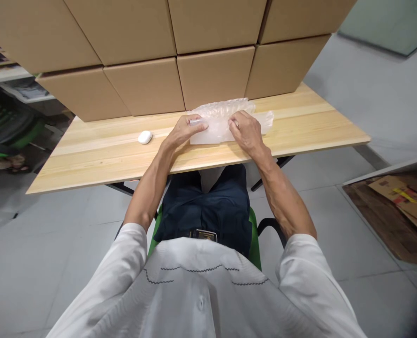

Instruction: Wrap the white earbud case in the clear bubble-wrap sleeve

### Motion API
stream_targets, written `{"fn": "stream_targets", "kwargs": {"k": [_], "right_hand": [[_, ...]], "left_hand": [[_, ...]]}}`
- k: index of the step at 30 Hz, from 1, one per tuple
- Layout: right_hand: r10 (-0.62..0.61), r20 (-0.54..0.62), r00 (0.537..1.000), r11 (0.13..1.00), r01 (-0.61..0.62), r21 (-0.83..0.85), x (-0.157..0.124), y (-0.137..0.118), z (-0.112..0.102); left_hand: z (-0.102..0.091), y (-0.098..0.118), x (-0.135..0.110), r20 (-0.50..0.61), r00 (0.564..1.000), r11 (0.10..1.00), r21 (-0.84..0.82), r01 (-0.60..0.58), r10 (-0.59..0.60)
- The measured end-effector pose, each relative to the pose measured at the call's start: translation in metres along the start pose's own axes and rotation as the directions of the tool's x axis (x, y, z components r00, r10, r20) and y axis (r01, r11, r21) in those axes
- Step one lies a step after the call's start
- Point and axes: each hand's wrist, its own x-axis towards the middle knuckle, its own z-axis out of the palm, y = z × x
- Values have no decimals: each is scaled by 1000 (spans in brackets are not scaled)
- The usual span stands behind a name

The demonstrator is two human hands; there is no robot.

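my left hand (185, 129) and right hand (246, 131) each pinch the wrap (216, 130) over the table (117, 162), near the boxes (215, 77); if i tug unevenly, it might tear or slip free.

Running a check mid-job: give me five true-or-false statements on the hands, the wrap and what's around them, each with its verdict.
1. The left hand and the right hand are both on the plastic wrap. True.
2. The small white case lies beyond the right hand, on the person's right. False: it lies on the table, to the left of the left hand.
3. Cardboard boxes are stacked behind the wrap. True.
4. The chair at the table is bright red. False: it is green.
5. The table has a light wood-grain top. True.
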Motion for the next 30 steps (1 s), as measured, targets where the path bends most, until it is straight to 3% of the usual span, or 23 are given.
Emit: {"fn": "stream_targets", "kwargs": {"k": [6, 15, 24, 30], "right_hand": [[10, -37, 999, 1000, -10, 14, -4, 2, 1], [110, 84, 990, 993, -107, -48, -7, 20, -13], [194, 2, 981, 979, -193, -70, -6, 19, -34], [244, 1, 970, 960, -242, -144, -13, 35, -40]], "left_hand": [[1, -4, 0, -1, 1000, 998, -55, 17, -17], [1, -22, 7, -127, 992, 991, -129, -40, 24], [-3, -36, 15, -203, 977, 989, -119, -88, 62], [-3, -44, 19, -243, 965, 983, -125, -137, 103]]}}
